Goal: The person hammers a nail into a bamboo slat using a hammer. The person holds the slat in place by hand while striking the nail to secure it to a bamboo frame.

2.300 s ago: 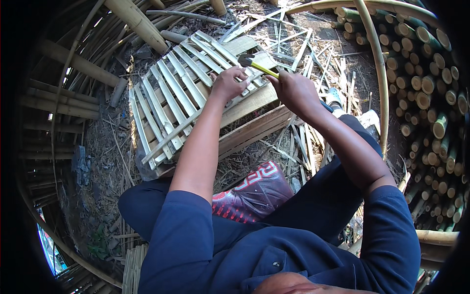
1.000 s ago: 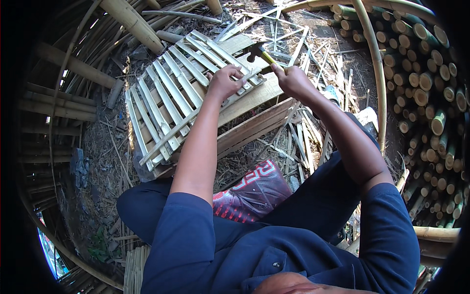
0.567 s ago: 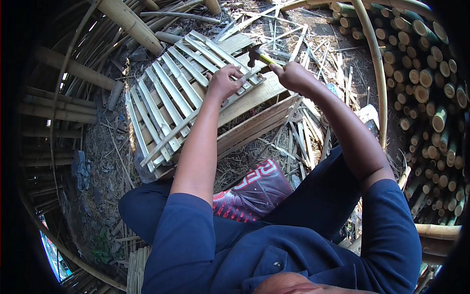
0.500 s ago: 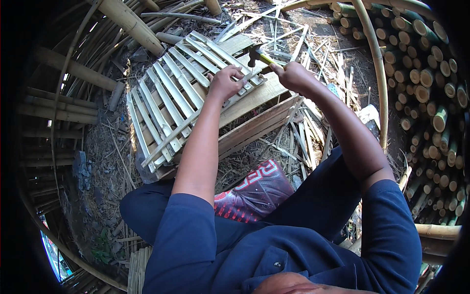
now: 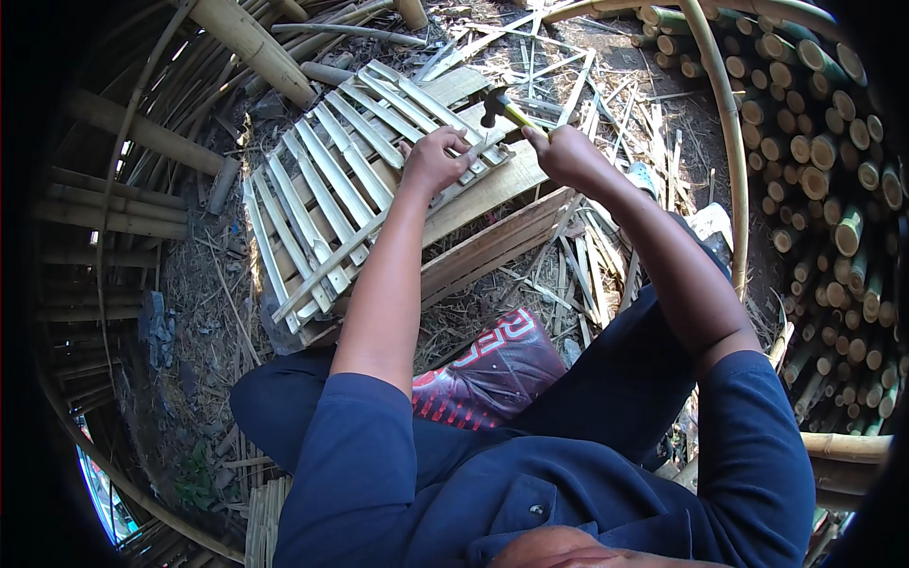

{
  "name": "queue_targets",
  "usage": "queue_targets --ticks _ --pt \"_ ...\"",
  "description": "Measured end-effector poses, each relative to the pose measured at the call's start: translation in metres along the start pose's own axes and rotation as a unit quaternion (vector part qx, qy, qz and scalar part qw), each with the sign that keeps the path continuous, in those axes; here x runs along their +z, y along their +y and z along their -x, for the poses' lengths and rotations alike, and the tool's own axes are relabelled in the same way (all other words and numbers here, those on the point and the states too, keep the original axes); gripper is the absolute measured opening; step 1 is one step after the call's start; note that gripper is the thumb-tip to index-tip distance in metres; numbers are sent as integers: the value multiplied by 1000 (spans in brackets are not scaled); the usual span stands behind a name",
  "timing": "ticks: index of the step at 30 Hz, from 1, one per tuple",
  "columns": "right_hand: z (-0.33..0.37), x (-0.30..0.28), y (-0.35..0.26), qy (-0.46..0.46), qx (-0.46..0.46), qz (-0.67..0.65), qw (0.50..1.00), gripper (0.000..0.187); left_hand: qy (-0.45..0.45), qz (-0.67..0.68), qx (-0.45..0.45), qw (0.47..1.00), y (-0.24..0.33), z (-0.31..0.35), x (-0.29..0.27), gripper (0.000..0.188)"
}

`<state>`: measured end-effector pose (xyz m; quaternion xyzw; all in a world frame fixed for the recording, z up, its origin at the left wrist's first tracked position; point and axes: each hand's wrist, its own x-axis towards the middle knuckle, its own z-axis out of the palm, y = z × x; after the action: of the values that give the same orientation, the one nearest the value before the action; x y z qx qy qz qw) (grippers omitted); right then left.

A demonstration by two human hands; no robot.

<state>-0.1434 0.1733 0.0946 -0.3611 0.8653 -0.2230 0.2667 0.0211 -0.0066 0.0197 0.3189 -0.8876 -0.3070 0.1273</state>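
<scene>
A fan-like panel of pale bamboo slats point(image 5: 327, 170) lies on a low wooden bench point(image 5: 483, 204) in front of me. Along its near side runs a long bamboo strip point(image 5: 365, 235) crossing the slat ends. My left hand point(image 5: 437, 161) is closed at the right end of this strip, its thumb and fingers pinched there; the fingertips are partly hidden. In my right hand point(image 5: 573, 159) is a hammer point(image 5: 494, 106) with a dark head and a yellowish handle, gripped by the handle. Its head hovers just above the strip's right end, apart from it.
Cut bamboo poles point(image 5: 819, 151) are stacked at the right, behind a curved upright pole point(image 5: 734, 142). Split offcuts point(image 5: 597, 260) litter the ground beyond the bench. Thick bamboo posts point(image 5: 251, 47) stand at the far left. A dark red printed cloth point(image 5: 497, 369) lies between my legs.
My right hand and the hammer have shifted only slightly. My right leg has risen a little and come further forward beneath the right forearm. The left hand stays in place on the strip.
</scene>
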Motion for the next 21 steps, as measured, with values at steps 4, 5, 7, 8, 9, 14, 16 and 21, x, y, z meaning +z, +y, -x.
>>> queue_targets --ticks 4,5,7,8,9,14,16,21 --pt "-4 -1 -2 43 -3 -23 999 76 19 -14 5 1000 1 0 3 20" --pt "-4 -3 -7 69 -23 -49 996 75 20 -12 4 1000 -2 1 2 20" --pt "3 -5 -12 11 12 -24 1000 71 21 -16 -1 1000 -6 4 3 19" --pt "7 -6 -15 -18 31 -11 999 71 20 -22 -5 1000 -2 7 2 19" --pt "1 5 1 -22 8 80 997 72 17 -27 1 1000 5 1 4 19" --pt "-1 -3 -12 53 -11 -29 998 77 27 9 85 996 -14 -3 5 12" --pt "-1 0 -12 50 8 -56 997 76 30 32 102 994 -19 -5 7 11" --pt "-3 8 3 8 -20 10 1000 78 24 1 103 994 -8 -2 9 15"
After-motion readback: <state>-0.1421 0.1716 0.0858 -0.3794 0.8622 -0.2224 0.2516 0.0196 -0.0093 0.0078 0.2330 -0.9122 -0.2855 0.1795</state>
